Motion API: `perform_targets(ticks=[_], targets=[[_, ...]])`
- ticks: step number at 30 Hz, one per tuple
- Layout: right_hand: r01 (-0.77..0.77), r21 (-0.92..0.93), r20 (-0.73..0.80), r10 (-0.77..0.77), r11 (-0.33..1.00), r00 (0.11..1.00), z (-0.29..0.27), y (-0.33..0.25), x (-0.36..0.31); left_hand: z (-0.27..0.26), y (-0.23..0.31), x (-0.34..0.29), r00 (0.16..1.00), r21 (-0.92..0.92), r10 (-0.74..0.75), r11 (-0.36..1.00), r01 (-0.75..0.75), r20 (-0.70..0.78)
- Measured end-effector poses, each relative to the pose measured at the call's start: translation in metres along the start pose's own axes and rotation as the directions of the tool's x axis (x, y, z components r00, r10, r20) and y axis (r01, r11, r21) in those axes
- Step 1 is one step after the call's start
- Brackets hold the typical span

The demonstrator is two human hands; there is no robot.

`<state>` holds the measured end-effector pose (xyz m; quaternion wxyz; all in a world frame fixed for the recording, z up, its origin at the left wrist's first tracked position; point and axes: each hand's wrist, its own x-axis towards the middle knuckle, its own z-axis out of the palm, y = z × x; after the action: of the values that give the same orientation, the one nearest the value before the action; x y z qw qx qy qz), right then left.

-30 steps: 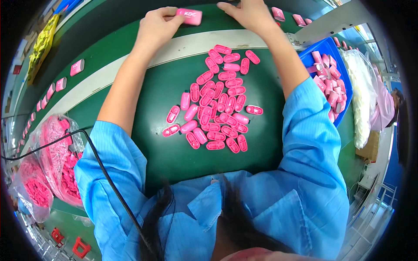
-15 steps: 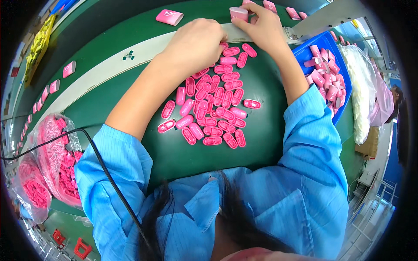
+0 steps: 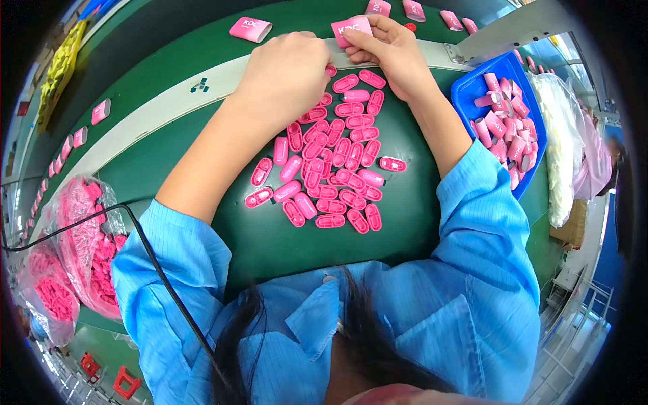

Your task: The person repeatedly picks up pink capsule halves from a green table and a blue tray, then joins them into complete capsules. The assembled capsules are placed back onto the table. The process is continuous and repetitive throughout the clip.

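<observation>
So, right hand [image 3: 395,50] first: thumb and fingers are clamped on a pink shell [image 3: 351,30] with pale lettering, held up just above the pale rail [image 3: 226,75] at the far side of the green surface [image 3: 398,236]. The left hand [image 3: 290,71] is back-up over the top end of the pile, and an oval cap [image 3: 331,70] peeks out by its fingertips. Most of those fingers are hidden, so I can't tell if they're pinched on it or just touching.

Handling-wise, my guess is the shell is light, stiff plastic, a bit slick from the gloss, not really fragile. I'd pinch it across the flat faces and leave the ends free. The oval pieces [image 3: 331,155] look light and stiff too, and small and shiny enough to skid, so I'd grab them by the long sides. Some lie hollow side up, others show a smooth back.

Containers: the blue bin [image 3: 466,104] on the right has a jumbled heap of similar shells [image 3: 513,138]. Over on the left, a big clear bag [image 3: 77,226] is stuffed with small pink parts, with a smaller bag [image 3: 57,297] of pink bits beside it; too small to tell the shapes.
</observation>
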<state>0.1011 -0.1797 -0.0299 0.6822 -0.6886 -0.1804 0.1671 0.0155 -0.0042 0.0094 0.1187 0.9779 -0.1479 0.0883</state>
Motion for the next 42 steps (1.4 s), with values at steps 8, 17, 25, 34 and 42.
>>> perform_targets(ticks=[8,17,25,34,42], targets=[[0.2,-0.138,0.075,-0.191,0.97,0.979,0.027,-0.018,-0.011,-0.001,-0.024,-0.005,0.927,-0.728,-0.374,0.625,0.283,0.039],[0.181,-0.116,0.037,-0.178,0.977,0.983,0.032,-0.025,-0.013,0.007,-0.026,-0.015,0.925,-0.971,-0.354,0.14,0.195,0.135],[0.036,0.043,0.094,-0.04,0.998,0.995,0.023,-0.015,-0.011,0.006,-0.015,-0.015,0.898,-0.955,-0.438,0.244,0.17,0.048],[0.195,-0.097,0.022,-0.194,0.976,0.981,0.031,-0.021,-0.022,0.003,0.007,-0.022,0.88,-0.61,-0.346,0.788,0.084,-0.326],[0.175,-0.19,0.048,-0.169,0.966,0.984,0.036,-0.024,0.012,0.006,-0.01,-0.017,0.942,-0.387,-0.18,0.92,0.059,-0.283]])
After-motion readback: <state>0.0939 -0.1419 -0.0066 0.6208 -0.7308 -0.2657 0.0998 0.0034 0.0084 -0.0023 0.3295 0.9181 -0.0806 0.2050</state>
